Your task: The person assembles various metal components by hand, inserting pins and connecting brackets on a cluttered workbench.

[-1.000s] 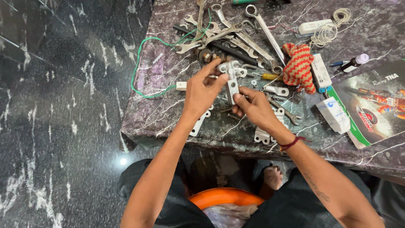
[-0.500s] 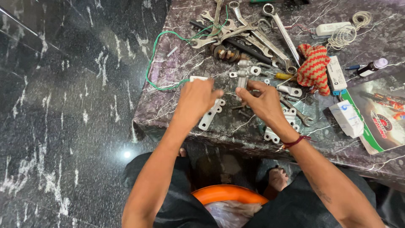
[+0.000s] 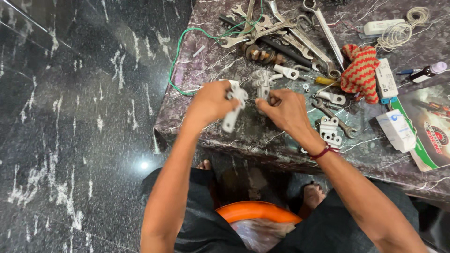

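Note:
My left hand [image 3: 209, 104] grips a white metal bracket [image 3: 233, 111] and holds it just above the near edge of the dark marble table [image 3: 206, 65]. My right hand [image 3: 285, 110] is closed on another small white bracket piece [image 3: 262, 84], right beside the left one. A red thread is tied around my right wrist. More white brackets [image 3: 329, 130] lie on the table to the right of my right hand.
Several spanners [image 3: 286, 28], a green wire [image 3: 187, 47], a red-and-yellow knitted cloth [image 3: 360, 71], small white boxes [image 3: 396, 129], a string coil [image 3: 403, 28] and a printed booklet [image 3: 429, 126] cover the table. An orange bucket [image 3: 257, 213] stands between my knees on the black marble floor.
My left hand has lifted a white bracket off the table and brought it toward the right hand. The view has shifted, so the table sits further right and higher.

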